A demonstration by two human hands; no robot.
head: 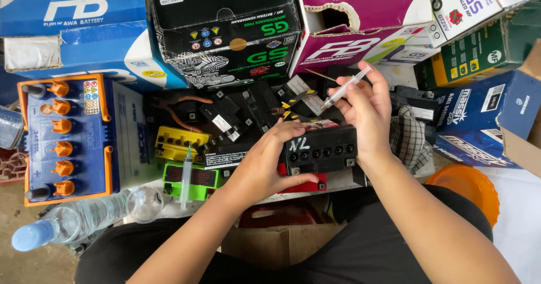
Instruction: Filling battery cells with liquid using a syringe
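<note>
Head cam: my left hand [265,168] grips the small black battery [321,149] at its front-left corner, on the cluttered surface [338,181]. My right hand [366,112] pinches a syringe [345,89] above the batt's top, tilted. 2nd syringe [186,177] lies on a green battery [190,181].

left hand [265,165] grips black battery [321,149] | right hand [366,112] holds syringe [346,88]

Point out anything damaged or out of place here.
The purple carton at top has a ragged hole torn in its side. A second syringe lies loose across the green battery, away from both hands.
</note>
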